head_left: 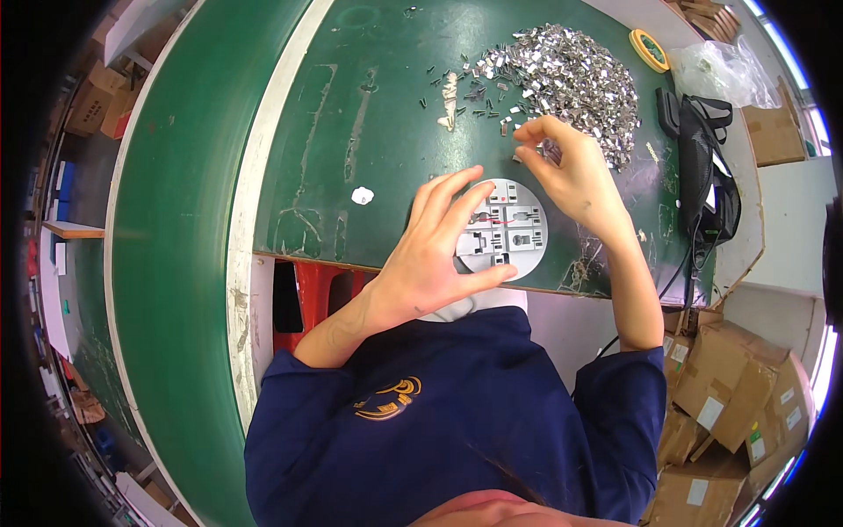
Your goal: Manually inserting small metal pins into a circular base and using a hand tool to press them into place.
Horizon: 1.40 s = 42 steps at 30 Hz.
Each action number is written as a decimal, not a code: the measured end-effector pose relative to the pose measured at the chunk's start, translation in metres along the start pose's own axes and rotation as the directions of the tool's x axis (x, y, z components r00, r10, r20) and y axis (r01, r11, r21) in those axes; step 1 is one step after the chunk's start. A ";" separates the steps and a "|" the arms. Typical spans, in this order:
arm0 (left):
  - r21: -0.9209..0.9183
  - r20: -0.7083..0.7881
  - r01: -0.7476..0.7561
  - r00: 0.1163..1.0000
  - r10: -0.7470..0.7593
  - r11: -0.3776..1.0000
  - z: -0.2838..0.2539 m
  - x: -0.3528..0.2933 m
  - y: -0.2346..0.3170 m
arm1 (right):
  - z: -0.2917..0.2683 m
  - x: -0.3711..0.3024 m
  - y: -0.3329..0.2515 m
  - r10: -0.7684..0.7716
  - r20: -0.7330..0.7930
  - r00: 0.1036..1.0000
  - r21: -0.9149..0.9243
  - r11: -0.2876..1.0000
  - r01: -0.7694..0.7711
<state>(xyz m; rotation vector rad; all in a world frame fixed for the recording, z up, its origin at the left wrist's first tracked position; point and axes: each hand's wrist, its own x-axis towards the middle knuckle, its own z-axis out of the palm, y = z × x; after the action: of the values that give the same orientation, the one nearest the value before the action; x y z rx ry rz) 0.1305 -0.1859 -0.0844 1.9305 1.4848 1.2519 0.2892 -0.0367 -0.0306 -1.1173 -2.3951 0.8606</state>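
In the head view, a scratched green tabletop (pixel 386 88) is flanked on the left by a long green strip (pixel 184 220) with pale edges; cartons (pixel 729 386) are stacked at lower right. White labels (pixel 711 411) are stuck on several cartons, their print too small to be read; a gold emblem (pixel 388 400) is borne by the navy shirt (pixel 500 413). One pile of small metal pieces (pixel 571 75), too many to be counted, one yellow ring (pixel 636 42) and one black bag (pixel 698 171) are seen. One round grey fixture (pixel 534 256) is set near the table's front edge, spanned by the left hand (pixel 426 250), spread wide, nothing seen grasped. The right hand's (pixel 575 167) thumb and forefinger are nearly closed beside the pile; whether anything is held cannot be told.
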 end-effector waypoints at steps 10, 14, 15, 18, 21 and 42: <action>-0.063 -0.109 0.004 0.994 -0.011 0.998 0.002 0.000 -0.002 | 0.003 0.000 0.019 -0.125 0.035 0.992 -0.187 0.974 0.129; -0.079 -0.138 -0.003 0.990 -0.007 0.997 0.001 0.001 -0.003 | 0.008 -0.001 0.023 -0.183 -0.008 0.983 -0.205 0.962 0.178; -0.082 -0.147 -0.009 0.989 -0.003 0.997 0.001 0.002 -0.003 | 0.008 -0.001 0.022 -0.199 -0.038 0.979 -0.203 0.961 0.187; -0.112 -0.187 -0.016 0.982 -0.005 0.994 0.000 0.002 -0.002 | 0.002 -0.008 0.009 -0.141 -0.040 0.989 -0.005 0.990 0.141; -0.146 -0.223 -0.002 0.974 -0.031 0.989 -0.002 0.007 0.002 | -0.007 -0.019 -0.011 -0.004 0.051 0.999 0.265 0.964 -0.009; 0.015 -0.316 -0.195 0.930 0.190 0.981 -0.001 0.026 0.009 | -0.005 -0.049 -0.029 -0.098 -0.008 0.995 0.404 0.910 0.093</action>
<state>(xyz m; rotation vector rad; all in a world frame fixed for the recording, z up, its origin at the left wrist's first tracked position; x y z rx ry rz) 0.1357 -0.1658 -0.0663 1.9733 1.4481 1.7246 0.3067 -0.0875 -0.0108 -0.8258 -2.1206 1.2582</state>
